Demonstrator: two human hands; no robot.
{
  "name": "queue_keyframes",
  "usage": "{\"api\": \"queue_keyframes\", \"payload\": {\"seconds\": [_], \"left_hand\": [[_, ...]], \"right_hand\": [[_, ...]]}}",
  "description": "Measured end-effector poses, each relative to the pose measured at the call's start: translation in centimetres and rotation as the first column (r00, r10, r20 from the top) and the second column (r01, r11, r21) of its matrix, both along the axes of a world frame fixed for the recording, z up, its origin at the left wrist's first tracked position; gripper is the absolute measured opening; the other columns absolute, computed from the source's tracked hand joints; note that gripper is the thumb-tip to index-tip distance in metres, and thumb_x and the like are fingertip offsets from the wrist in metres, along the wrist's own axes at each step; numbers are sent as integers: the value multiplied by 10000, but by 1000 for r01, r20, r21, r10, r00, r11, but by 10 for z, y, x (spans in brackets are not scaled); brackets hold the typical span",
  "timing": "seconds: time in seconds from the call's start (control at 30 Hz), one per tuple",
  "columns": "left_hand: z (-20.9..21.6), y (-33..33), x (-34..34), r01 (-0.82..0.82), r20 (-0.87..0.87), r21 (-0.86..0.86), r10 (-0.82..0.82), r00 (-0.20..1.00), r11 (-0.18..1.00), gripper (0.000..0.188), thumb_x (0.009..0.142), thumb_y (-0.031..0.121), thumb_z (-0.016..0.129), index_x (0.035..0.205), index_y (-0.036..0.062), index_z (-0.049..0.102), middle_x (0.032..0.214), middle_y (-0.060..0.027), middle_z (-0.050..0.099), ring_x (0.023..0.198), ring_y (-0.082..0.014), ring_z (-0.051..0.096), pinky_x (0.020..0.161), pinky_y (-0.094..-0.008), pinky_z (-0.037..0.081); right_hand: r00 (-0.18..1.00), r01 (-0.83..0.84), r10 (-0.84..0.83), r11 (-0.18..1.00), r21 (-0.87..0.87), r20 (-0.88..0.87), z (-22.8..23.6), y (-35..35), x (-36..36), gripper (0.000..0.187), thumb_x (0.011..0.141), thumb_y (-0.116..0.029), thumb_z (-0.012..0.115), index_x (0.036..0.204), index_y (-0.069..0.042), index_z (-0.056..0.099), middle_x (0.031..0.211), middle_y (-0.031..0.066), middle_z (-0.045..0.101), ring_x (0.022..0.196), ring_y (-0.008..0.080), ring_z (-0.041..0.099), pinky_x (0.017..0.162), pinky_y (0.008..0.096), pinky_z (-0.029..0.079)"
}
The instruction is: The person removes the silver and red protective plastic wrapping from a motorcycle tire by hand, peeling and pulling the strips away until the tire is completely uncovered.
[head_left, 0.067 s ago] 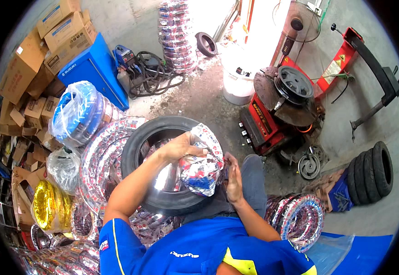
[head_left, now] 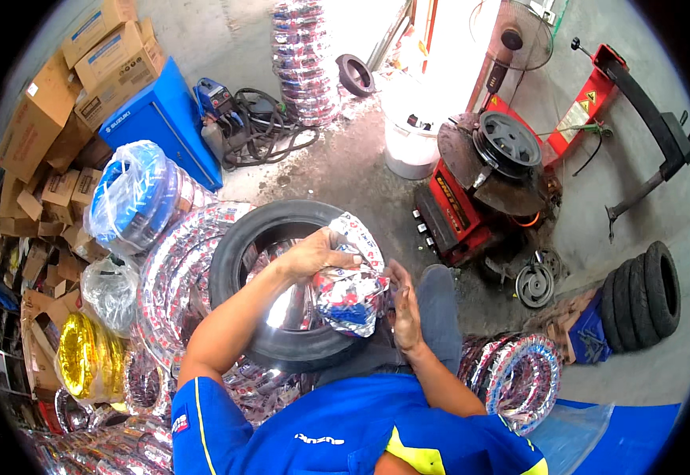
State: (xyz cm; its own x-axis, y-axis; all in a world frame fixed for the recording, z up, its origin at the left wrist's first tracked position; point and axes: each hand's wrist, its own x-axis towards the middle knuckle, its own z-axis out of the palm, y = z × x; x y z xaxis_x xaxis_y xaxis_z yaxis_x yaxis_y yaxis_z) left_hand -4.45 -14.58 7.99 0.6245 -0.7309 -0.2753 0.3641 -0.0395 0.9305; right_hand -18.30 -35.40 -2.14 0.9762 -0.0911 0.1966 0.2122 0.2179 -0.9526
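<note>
A black tire (head_left: 230,269) lies in front of me, over my lap and some foil-wrapped tires. Crumpled foil wrapping (head_left: 350,294), printed in white, red and blue, is bunched at the tire's right side. My left hand (head_left: 319,252) reaches across the tire's opening and is closed on the upper part of this wrapping, thumb on top. My right hand (head_left: 404,310) stands at the bunch's right side, its fingers stretched out and pointing up along it. The fingertips touch the wrapping's edge or lie very near it. Part of the tire is hidden under the foil.
Wrapped tires (head_left: 182,273) are stacked at my left, with more wrapped tires (head_left: 523,380) at my right. Ahead right stands a red tire-changing machine (head_left: 460,198) bearing a wheel rim (head_left: 509,142). A white bucket (head_left: 408,146) and bare tires (head_left: 653,289) stand around. Cardboard boxes (head_left: 44,111) fill the far left.
The fingers of my right hand have shifted slightly toward the wrapping, which creases a little differently. My left hand keeps its grip in nearly the same place.
</note>
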Motion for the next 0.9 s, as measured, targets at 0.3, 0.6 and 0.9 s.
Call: {"api": "queue_keyframes", "payload": {"seconds": [0.3,0.6,0.9], "left_hand": [[-49,-30,-7,-260,-24,-143,259,966,955,368,1024,271,668,1261,-6,618,1162,-103,716,1011,-144,711,842,-293,598],[-79,-30,-2,-302,141,179,279,950,936,394,1085,317,549,1271,-30,564,1166,-170,659,1064,-241,662,921,-399,545],[-93,-8,-15,64,-158,569,32,987,820,160,908,38,584,1007,-2,704,762,-82,686,587,-215,645,474,-361,491]], "right_hand": [[996,-66,56,988,-143,-74,45,10,16,1079,658,-142,990,1520,0,358,1417,171,559,1318,231,554,1132,387,452],[967,172,-89,920,352,-240,16,-48,10,431,863,106,667,1275,28,568,1165,104,699,1032,196,703,950,355,570],[980,199,-164,875,441,-116,47,-66,13,481,913,108,571,1381,3,531,1228,106,666,1083,195,685,949,347,575]]}}
